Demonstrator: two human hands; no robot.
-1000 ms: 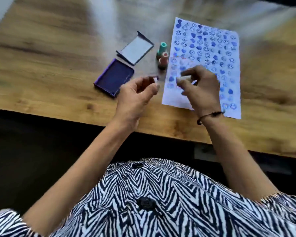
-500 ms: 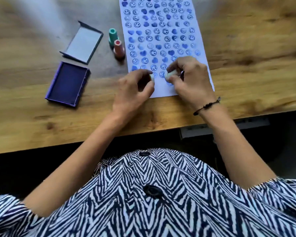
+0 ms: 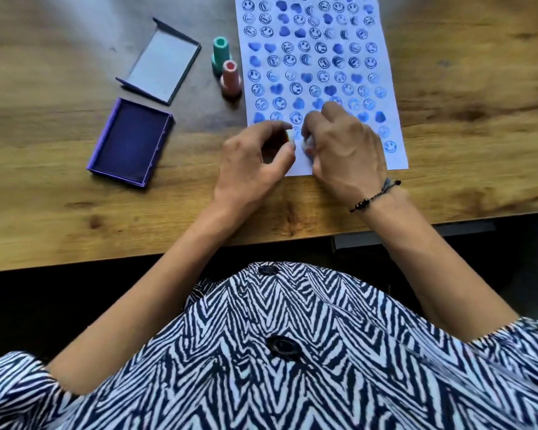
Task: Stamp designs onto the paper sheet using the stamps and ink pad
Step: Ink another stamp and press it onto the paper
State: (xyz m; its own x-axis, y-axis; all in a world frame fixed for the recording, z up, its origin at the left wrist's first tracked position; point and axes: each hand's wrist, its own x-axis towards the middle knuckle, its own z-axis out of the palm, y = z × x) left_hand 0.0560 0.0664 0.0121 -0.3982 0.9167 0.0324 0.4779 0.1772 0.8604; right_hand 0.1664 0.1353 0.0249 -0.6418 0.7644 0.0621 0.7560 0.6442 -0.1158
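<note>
Paper sheet [image 3: 382,97] beside teal stamp [image 3: 220,54], pink stamp [image 3: 230,77]; ink pad [image 3: 131,144] left.

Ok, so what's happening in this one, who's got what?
A person sits at a wooden table stamping a paper sheet that is already almost full of blue smileys and hearts. Both hands work at the sheet's near edge: the left hand and the right hand each pinch a small pale piece, too hidden to identify. A teal stamp and a pink stamp stand unused beside the sheet. The ink pad lies open, its lid behind it.
</note>
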